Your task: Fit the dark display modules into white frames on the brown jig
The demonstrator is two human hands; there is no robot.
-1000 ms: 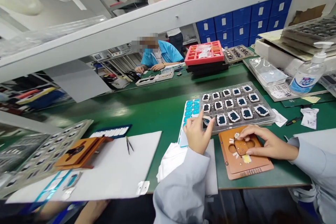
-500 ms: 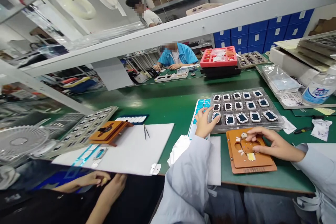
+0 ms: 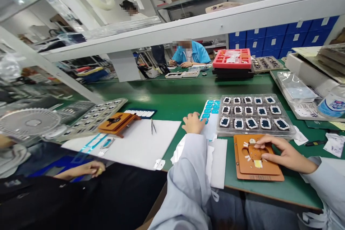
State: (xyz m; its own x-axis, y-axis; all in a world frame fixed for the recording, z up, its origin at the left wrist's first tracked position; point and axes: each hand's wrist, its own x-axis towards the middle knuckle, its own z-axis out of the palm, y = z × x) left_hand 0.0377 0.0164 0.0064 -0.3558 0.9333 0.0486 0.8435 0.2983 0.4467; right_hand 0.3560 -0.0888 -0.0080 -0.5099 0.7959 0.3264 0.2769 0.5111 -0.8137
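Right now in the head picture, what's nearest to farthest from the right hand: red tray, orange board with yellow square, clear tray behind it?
1. Orange board: under the right hand.
2. Clear tray: just beyond the board.
3. Red tray: far back, beyond both.

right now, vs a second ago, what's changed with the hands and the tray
The left hand has let go of the white-framed part, now in the near-left pocket of the tray, and moved left beside the sheet of blue stickers. The right hand stays at the brown fixture.
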